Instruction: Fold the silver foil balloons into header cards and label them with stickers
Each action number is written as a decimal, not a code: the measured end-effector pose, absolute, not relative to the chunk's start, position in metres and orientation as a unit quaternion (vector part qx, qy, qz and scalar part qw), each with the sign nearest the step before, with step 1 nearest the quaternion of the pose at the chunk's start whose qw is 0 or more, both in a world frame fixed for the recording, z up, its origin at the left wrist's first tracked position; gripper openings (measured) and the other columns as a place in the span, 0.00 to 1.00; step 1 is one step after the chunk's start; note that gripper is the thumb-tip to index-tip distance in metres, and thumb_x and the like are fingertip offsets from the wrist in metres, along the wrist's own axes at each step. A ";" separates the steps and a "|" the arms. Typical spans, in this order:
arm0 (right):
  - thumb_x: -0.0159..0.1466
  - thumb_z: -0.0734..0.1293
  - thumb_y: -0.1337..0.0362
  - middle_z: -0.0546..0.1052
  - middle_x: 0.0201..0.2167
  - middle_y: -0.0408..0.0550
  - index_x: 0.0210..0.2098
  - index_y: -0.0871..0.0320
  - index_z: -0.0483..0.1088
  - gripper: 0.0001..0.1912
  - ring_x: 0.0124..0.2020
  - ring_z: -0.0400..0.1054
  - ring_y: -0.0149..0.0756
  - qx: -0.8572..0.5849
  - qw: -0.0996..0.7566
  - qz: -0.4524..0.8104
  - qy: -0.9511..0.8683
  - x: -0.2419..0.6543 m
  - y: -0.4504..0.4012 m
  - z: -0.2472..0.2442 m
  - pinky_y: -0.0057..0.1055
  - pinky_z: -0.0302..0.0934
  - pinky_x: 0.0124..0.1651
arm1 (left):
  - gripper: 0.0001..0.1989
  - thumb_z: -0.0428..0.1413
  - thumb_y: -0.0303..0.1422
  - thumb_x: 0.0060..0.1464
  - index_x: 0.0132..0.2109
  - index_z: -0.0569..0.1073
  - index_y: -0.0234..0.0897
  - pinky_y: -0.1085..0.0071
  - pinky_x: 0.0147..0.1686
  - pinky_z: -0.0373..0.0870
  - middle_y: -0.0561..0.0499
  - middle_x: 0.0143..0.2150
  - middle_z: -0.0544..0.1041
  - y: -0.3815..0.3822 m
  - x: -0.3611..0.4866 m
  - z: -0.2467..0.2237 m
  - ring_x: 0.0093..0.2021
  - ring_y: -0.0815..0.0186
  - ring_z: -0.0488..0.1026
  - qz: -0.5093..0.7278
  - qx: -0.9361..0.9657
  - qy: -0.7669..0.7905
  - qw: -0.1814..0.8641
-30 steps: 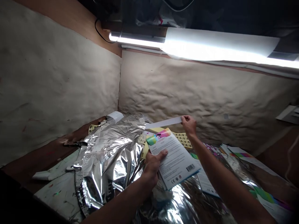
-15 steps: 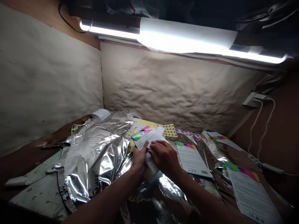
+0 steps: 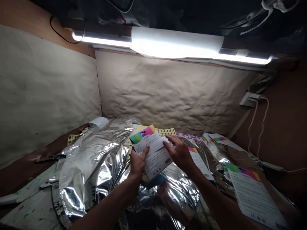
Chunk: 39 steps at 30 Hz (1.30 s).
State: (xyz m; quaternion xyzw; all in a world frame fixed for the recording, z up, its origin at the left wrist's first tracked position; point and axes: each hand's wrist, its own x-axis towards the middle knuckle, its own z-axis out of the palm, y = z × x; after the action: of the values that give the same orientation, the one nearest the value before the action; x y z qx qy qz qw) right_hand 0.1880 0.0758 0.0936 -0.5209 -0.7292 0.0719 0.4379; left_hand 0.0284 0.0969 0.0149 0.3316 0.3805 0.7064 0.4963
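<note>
My left hand [image 3: 138, 161] grips a flat white packet [image 3: 153, 158] by its left edge, thumb on top. The packet has a rainbow-coloured header with a hang hole, printed text and a barcode, and lies tilted above the foil-covered surface. At its upper right edge, my right hand [image 3: 179, 151] pinches a small white slip of paper [image 3: 161, 143] between thumb and fingers. The slip overlaps the packet's face; whether it is stuck to it I cannot tell.
Crumpled silver foil [image 3: 96, 163] spreads over the work surface. To the right lie a similar packet [image 3: 199, 164] and another one [image 3: 251, 195]. Behind the hands is a yellow sticker sheet [image 3: 168, 131]. A lamp tube [image 3: 107, 41] hangs overhead; white cables [image 3: 261, 127] run down the right wall.
The packet now shows more of its face, with the barcode corner uncovered. My right hand has shifted to its right edge with the white slip. The camera view has moved slightly.
</note>
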 end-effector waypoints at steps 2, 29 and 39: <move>0.65 0.65 0.57 0.78 0.50 0.57 0.51 0.59 0.75 0.18 0.50 0.73 0.49 -0.535 0.426 0.090 -0.724 0.193 0.078 0.096 0.46 0.66 0.55 | 0.27 0.69 0.41 0.45 0.49 0.71 0.35 0.62 0.40 0.78 0.42 0.44 0.81 0.094 0.027 0.022 0.41 0.55 0.80 0.706 0.375 0.385 0.462; 0.47 0.80 0.58 0.81 0.39 0.51 0.46 0.59 0.74 0.28 0.43 0.75 0.50 -0.337 0.491 0.558 -0.578 0.236 0.059 0.036 0.45 0.70 0.45 | 0.22 0.68 0.35 0.45 0.47 0.76 0.37 0.63 0.43 0.75 0.44 0.42 0.81 0.067 0.032 0.036 0.43 0.54 0.78 0.563 0.578 0.282 0.519; 0.55 0.75 0.53 0.80 0.43 0.49 0.47 0.56 0.72 0.23 0.44 0.75 0.47 -0.451 0.496 0.434 -0.603 0.235 0.054 0.035 0.41 0.70 0.46 | 0.18 0.67 0.34 0.47 0.45 0.74 0.36 0.69 0.36 0.76 0.47 0.40 0.81 0.075 0.030 0.034 0.38 0.60 0.78 0.574 0.577 0.308 0.493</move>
State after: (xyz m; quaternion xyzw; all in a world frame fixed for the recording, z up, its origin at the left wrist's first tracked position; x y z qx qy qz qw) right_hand 0.2346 0.0540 0.0349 -0.4506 -0.6025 0.4336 0.4959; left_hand 0.0302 0.0751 0.0339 0.5767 0.3078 0.5741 0.4931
